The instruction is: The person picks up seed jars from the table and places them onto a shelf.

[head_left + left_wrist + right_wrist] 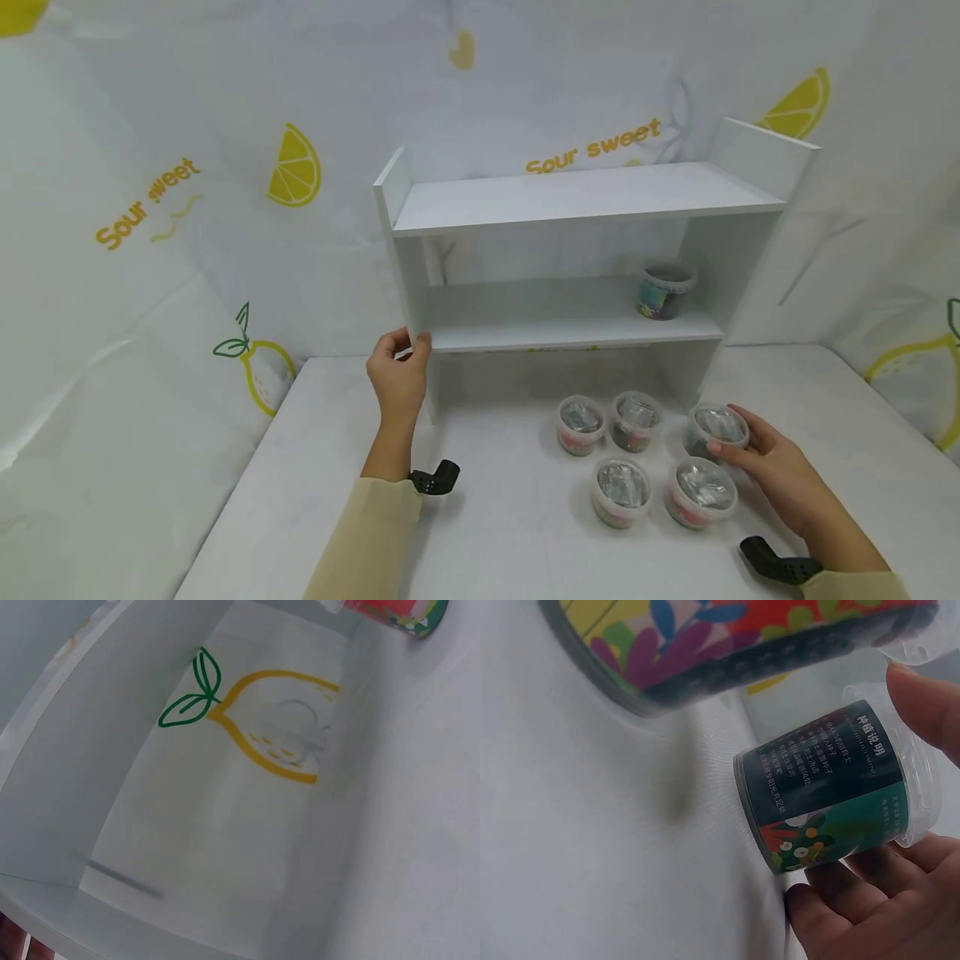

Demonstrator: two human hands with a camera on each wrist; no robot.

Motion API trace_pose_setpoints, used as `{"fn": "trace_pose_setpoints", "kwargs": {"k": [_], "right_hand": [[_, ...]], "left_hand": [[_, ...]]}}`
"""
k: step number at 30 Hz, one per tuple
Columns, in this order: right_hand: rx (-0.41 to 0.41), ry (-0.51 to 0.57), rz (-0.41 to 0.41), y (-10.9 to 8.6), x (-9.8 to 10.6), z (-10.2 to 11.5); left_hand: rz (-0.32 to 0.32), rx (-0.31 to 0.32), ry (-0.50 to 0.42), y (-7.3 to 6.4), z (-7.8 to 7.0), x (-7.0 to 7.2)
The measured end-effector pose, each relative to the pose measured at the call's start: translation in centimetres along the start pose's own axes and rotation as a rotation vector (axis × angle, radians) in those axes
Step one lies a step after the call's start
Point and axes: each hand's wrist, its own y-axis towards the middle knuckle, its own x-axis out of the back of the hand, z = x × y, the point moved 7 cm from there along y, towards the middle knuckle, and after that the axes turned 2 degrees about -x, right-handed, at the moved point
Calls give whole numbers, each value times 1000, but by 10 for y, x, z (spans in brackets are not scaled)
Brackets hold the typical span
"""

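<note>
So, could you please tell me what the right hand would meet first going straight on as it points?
Past the tub it holds, the right hand would probably meet the shelf's right side panel first, though depth is unclear.

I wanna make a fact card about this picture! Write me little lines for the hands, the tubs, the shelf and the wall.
Left hand: a hand holding the left side of the white shelf
Right hand: a hand gripping a clear-lidded tub
Other tubs on table: four, near the gripped one
Tub on shelf: one dark tub, on the middle board, towards the right
Wall: yellow lemon pictures and "Sour sweet" lettering
</note>
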Motion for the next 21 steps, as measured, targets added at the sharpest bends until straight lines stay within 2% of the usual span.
{"fn": "trace_pose_setpoints", "kwargs": {"k": [2, 9, 15, 21], "right_hand": [[1, -11, -4, 1, 0, 0], [-2, -61, -25, 2, 2, 3], [14, -73, -34, 0, 1, 5], [-9, -63, -34, 0, 1, 2]], "left_hand": [[-3, 1, 2, -1, -4, 0], [-2, -19, 17, -11, -37, 2], [-3, -13, 12, -8, -30, 1], [1, -7, 8, -11, -34, 1]]}}
